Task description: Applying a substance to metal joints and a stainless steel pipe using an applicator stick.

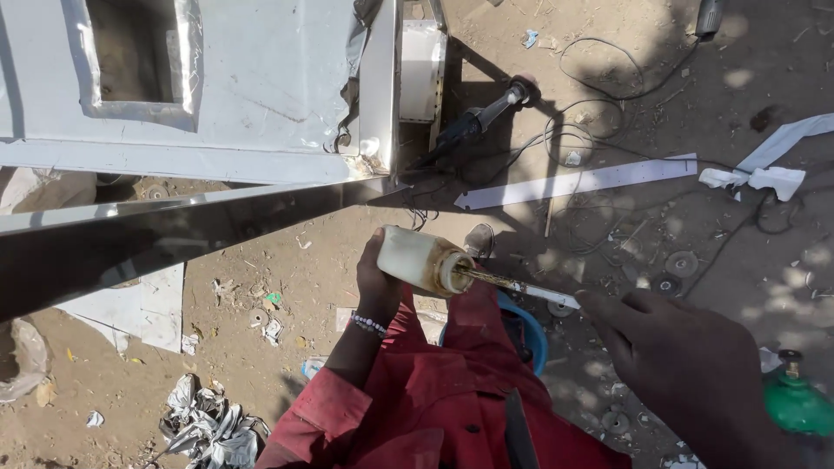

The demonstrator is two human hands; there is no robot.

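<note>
Head view, looking down over red-sleeved arms onto sandy ground. Left hand [375,282]: raised at mid-frame, beaded bracelet at the wrist, fingers wrapped round the base of a cream plastic bottle [421,258] held tilted on its side, open mouth turned to the right. Right hand [686,365]: close to the lens at lower right, fingers pinched on the end of a thin brush [512,285], whose tip is inside the bottle mouth. Bottle contents: cannot tell. Blue basin [532,334] below the bottle, largely hidden. Green canister [795,401] at the right edge. White metal cabinet [217,87] above.
</note>
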